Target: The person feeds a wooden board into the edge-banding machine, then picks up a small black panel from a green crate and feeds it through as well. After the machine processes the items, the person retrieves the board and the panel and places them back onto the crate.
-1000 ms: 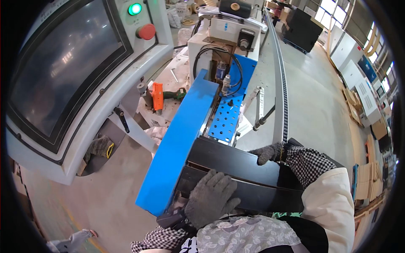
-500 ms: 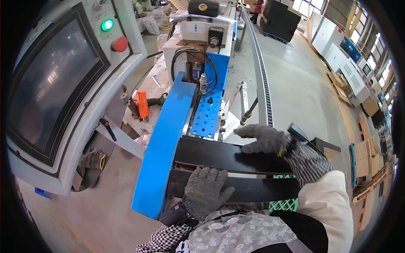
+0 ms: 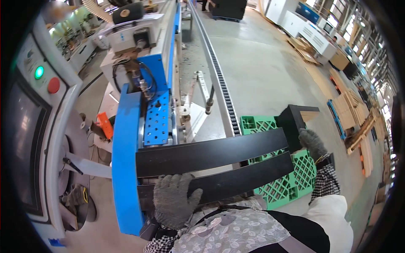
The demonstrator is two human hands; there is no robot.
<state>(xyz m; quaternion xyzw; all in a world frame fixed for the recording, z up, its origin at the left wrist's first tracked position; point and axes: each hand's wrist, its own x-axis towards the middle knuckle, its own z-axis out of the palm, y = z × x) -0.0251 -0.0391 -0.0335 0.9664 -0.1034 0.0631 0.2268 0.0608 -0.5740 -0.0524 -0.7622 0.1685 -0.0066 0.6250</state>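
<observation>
A far black board (image 3: 211, 152) and a near black board (image 3: 244, 172) lie side by side in front of me, their left ends at a blue guard (image 3: 126, 160). My left hand (image 3: 173, 200), in a grey knit glove, rests flat on the left part of the near board with its fingers spread. Out to the right, my gloved right hand (image 3: 313, 145) is at the edge of a dark stack of boards (image 3: 291, 124). Its fingers look stretched out; whether they touch the stack is hard to tell.
The stack stands on a green plastic pallet (image 3: 304, 173). A perforated blue plate (image 3: 157, 122) belongs to the machine ahead, with a long rail (image 3: 217, 67) beyond. On the left stands a control panel (image 3: 25, 143) with a red button (image 3: 53, 85). An orange tool (image 3: 104, 125) lies behind the guard.
My right hand has gone from above the far board to the stack at the right. My left hand stays on the near board. The view has turned right, showing more of the pallet.
</observation>
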